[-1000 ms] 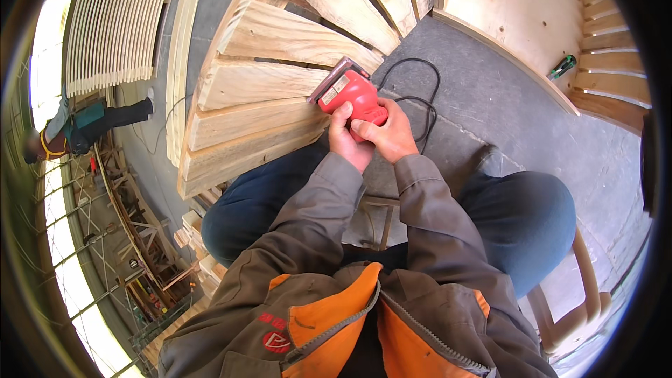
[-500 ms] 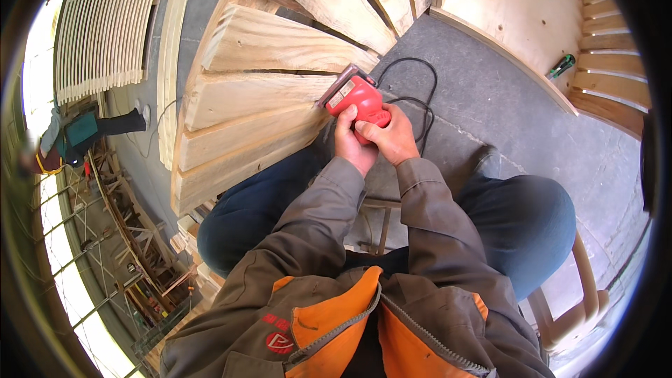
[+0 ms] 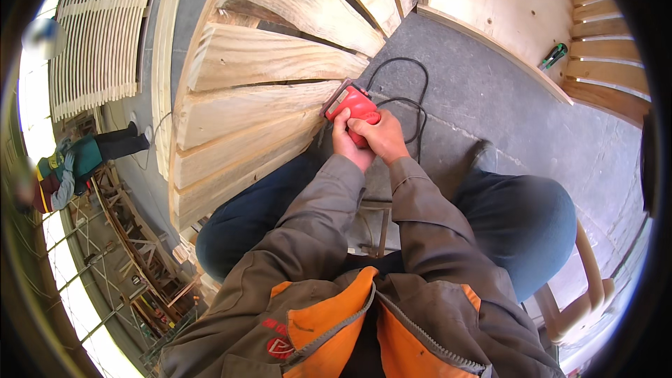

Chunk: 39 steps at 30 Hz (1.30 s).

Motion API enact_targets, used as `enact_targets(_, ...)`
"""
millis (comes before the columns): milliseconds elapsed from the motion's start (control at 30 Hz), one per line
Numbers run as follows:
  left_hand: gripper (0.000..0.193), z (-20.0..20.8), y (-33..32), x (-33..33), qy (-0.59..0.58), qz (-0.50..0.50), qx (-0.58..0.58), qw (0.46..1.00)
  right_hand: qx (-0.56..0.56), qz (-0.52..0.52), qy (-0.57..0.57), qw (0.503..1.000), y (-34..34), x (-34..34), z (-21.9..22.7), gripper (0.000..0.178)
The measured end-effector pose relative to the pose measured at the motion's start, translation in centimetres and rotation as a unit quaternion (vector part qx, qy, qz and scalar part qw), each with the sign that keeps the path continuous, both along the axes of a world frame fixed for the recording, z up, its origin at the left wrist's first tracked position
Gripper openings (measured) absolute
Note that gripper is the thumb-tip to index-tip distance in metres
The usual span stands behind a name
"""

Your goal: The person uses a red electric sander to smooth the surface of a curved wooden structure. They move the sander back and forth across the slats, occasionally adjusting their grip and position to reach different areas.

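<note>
Where wooden slats [image 3: 259, 108] end, both hands' fingers, left hand [image 3: 348, 145], right hand [image 3: 381, 136], clenched round red sander [image 3: 352, 103]; open grey floor [image 3: 490, 98] rightward.

The red power sander [image 3: 352, 107] is a compact handheld tool with a dark base. It sits tilted against the end of a pale wooden plank [image 3: 245, 108], near the edge of the fanned boards. Its black cord [image 3: 409, 91] loops across the grey floor behind it.
</note>
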<state>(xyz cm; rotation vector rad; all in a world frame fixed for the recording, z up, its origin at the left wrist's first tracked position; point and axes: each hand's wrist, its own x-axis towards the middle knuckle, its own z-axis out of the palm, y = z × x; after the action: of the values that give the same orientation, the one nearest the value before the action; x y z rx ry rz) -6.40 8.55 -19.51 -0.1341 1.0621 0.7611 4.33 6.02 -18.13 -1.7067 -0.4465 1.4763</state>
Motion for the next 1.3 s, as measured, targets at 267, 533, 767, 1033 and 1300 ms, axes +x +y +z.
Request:
enact_targets(267,0.063,3.0,-0.3,0.3,0.013,-0.004,0.053,0.999,0.061,-0.010,0.011,0.998,-0.4,0.8,4.7,0.063)
enact_targets(533,0.060,9.7,-0.6,1.1,0.014,0.011,0.140,0.990,0.156,-0.027,0.012,0.987,-1.0,0.9,10.8,0.057)
enact_targets(767,0.062,16.3,-1.1,0.8,0.007,0.024,0.256,0.966,0.223,-0.025,-0.003,0.975,-1.5,0.1,15.9,0.073)
enact_targets(1033,0.054,22.5,-2.3,-0.8,-0.014,0.032,0.337,0.941,0.294,-0.002,0.046,0.955,-2.8,-1.1,20.0,0.089)
enact_targets(1300,0.049,24.5,-3.7,-2.9,-0.002,0.006,0.379,0.925,0.320,0.024,0.092,0.942,-4.7,-2.3,22.4,0.094)
